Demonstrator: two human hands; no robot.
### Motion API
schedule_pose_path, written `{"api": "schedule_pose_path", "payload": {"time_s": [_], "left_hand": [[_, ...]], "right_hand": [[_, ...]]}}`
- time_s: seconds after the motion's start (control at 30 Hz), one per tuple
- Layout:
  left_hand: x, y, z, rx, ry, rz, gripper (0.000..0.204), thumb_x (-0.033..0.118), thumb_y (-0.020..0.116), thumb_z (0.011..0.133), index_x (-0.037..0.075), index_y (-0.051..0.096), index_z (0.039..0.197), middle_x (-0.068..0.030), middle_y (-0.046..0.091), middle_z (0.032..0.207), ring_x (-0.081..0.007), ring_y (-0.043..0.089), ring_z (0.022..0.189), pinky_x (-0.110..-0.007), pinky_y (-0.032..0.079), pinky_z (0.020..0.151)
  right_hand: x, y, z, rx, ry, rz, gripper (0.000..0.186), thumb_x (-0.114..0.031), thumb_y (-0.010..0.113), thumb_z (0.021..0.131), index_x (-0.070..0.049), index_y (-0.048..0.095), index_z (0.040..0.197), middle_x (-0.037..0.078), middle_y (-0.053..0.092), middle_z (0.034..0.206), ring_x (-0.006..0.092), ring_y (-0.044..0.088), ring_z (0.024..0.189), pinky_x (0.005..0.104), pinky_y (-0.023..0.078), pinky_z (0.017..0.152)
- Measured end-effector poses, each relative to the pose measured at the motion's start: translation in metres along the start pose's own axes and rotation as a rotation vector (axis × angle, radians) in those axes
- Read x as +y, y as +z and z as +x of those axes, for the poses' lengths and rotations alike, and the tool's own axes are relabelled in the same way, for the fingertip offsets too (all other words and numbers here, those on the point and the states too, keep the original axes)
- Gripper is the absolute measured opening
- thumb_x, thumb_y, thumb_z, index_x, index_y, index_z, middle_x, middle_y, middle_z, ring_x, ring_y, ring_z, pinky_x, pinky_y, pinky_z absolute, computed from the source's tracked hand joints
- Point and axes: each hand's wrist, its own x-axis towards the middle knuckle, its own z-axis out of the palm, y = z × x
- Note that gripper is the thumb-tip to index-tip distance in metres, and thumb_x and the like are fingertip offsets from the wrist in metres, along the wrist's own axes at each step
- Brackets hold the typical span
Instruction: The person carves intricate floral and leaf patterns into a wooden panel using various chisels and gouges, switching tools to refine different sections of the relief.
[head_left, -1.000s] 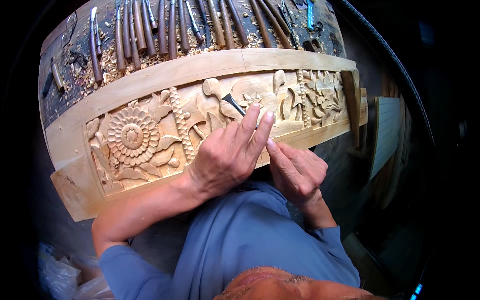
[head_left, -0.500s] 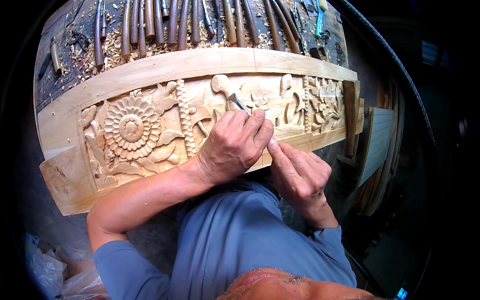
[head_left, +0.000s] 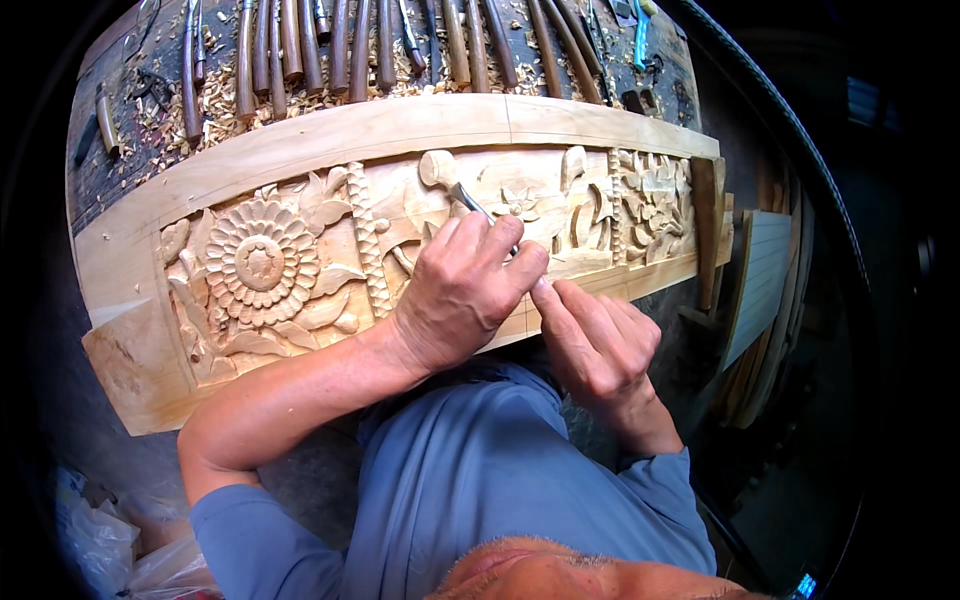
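Note:
A pale wooden panel [head_left: 160, 195] with carved relief spans the bench, with a round flower [head_left: 262, 262] at its left, twisted rope borders and leaves. My left hand [head_left: 465, 280] is curled around a steel-bladed chisel [head_left: 472, 202] whose tip rests beside a raised rounded stem shape [head_left: 437, 168] in the middle section. My right hand [head_left: 600, 355] is closed at the chisel's lower end, its fingertips touching my left hand; the handle itself is mostly hidden under both hands.
A dark bench [head_left: 135, 55] behind the panel holds several wood-handled chisels [head_left: 360, 55], wood shavings and a blue-handled tool [head_left: 640, 45]. Boards [head_left: 760, 290] lean at the right, a cable curves down that side, and plastic bags [head_left: 100, 530] lie at lower left.
My left hand's index and middle fingers, stretched out a second ago, have curled down around the chisel. The right hand stays at the handle end, and the view has shifted slightly.

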Motion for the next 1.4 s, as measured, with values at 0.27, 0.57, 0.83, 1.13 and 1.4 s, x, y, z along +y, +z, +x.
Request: {"api": "schedule_pose_path", "payload": {"time_s": [0.27, 0.57, 0.83, 1.13, 1.4], "left_hand": [[0.005, -0.007, 0.000, -0.079, 0.015, 0.001, 0.014, 0.014, 0.072, 0.092, 0.007, 0.064, 0.101, -0.0095, 0.057, 0.097, -0.0271, 0.061, 0.085, -0.043, 0.053, 0.073], [0.001, -0.003, 0.003, -0.057, 0.010, -0.079, 0.016, 0.012, 0.072, 0.090, 0.006, 0.063, 0.102, -0.0118, 0.058, 0.100, -0.0288, 0.061, 0.086, -0.044, 0.053, 0.075], [0.001, -0.003, 0.002, -0.082, -0.016, -0.108, 0.014, 0.010, 0.071, 0.091, 0.005, 0.063, 0.101, -0.0122, 0.058, 0.099, -0.0299, 0.062, 0.088, -0.044, 0.053, 0.076], [0.003, -0.004, 0.005, -0.084, -0.024, -0.098, 0.012, 0.009, 0.070, 0.091, 0.005, 0.063, 0.101, -0.0123, 0.057, 0.099, -0.0300, 0.061, 0.089, -0.043, 0.053, 0.076], [0.002, -0.002, 0.004, -0.113, -0.033, -0.089, 0.012, 0.009, 0.070, 0.091, 0.004, 0.063, 0.100, -0.0126, 0.057, 0.099, -0.0302, 0.061, 0.090, -0.044, 0.053, 0.077]], "right_hand": [[-0.007, -0.007, 0.003, -0.006, 0.046, 0.039, 0.041, 0.001, 0.076, 0.082, 0.005, 0.083, 0.122, 0.015, 0.079, 0.101, 0.0181, 0.066, 0.064, 0.0324, 0.051, 0.055], [-0.010, -0.001, 0.000, 0.049, 0.048, -0.001, 0.041, 0.001, 0.075, 0.081, 0.006, 0.083, 0.121, 0.017, 0.079, 0.098, 0.0196, 0.068, 0.065, 0.0331, 0.052, 0.056], [-0.004, 0.005, -0.004, 0.059, 0.034, 0.040, 0.038, 0.001, 0.075, 0.084, 0.006, 0.083, 0.121, 0.018, 0.080, 0.100, 0.0194, 0.068, 0.064, 0.0327, 0.051, 0.056], [0.000, 0.012, -0.011, 0.088, 0.027, 0.046, 0.037, 0.002, 0.075, 0.085, 0.005, 0.084, 0.120, 0.018, 0.080, 0.102, 0.0189, 0.068, 0.064, 0.0324, 0.052, 0.057], [0.004, 0.023, -0.018, 0.121, 0.032, 0.075, 0.038, 0.004, 0.075, 0.084, 0.005, 0.084, 0.121, 0.019, 0.080, 0.103, 0.0189, 0.068, 0.064, 0.0322, 0.053, 0.057]]}}
